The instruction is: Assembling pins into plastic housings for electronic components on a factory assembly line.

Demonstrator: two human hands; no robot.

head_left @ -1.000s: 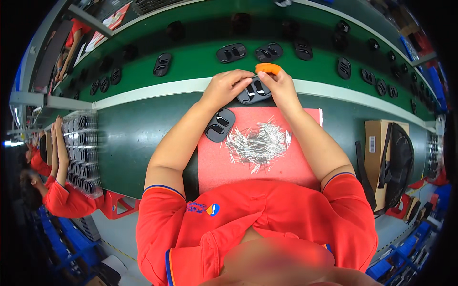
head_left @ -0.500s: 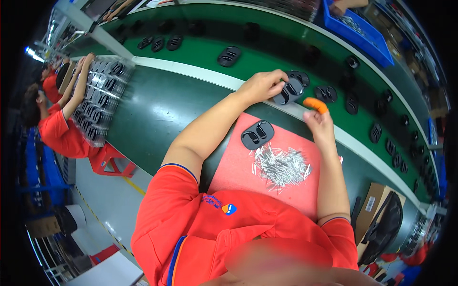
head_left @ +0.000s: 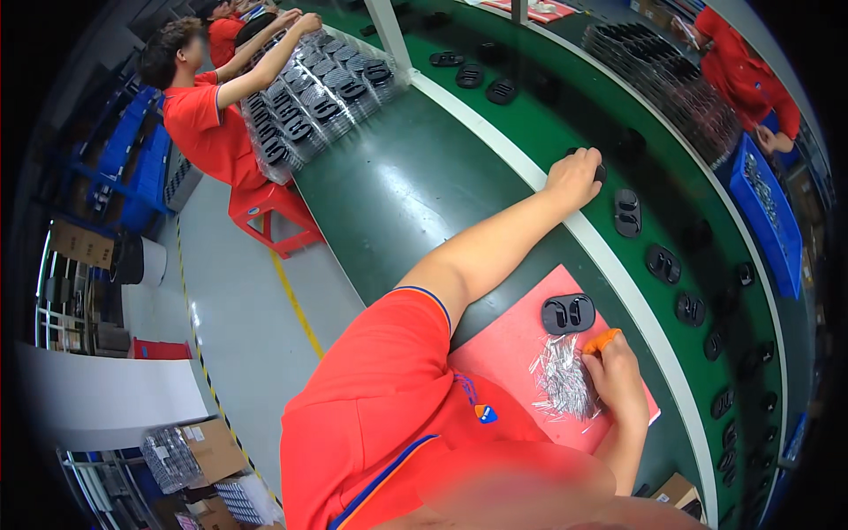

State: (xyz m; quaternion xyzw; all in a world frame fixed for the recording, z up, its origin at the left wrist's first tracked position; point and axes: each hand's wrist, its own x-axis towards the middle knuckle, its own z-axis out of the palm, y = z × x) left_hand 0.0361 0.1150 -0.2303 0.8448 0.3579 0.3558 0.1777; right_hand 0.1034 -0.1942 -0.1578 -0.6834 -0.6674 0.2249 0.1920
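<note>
Left hand (head_left: pixel 572 182) touches a black part (head_left: pixel 601 173) at the green belt (head_left: pixel 541 122); whether it clamps the part cannot be determined. Right hand (head_left: pixel 619 378), wearing an orange finger cover (head_left: pixel 601 342), is at the pin pile (head_left: pixel 565 382); its grip is unclear. A second part (head_left: pixel 568 314) lies beside the pile on the red mat (head_left: pixel 511 355).

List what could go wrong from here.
The right hand is right at the loose pins, so a careless brush might scatter them across the mat.
The left hand largely hides the black part under it; if that part slips, it could bump the neighbouring part on the green strip.
</note>
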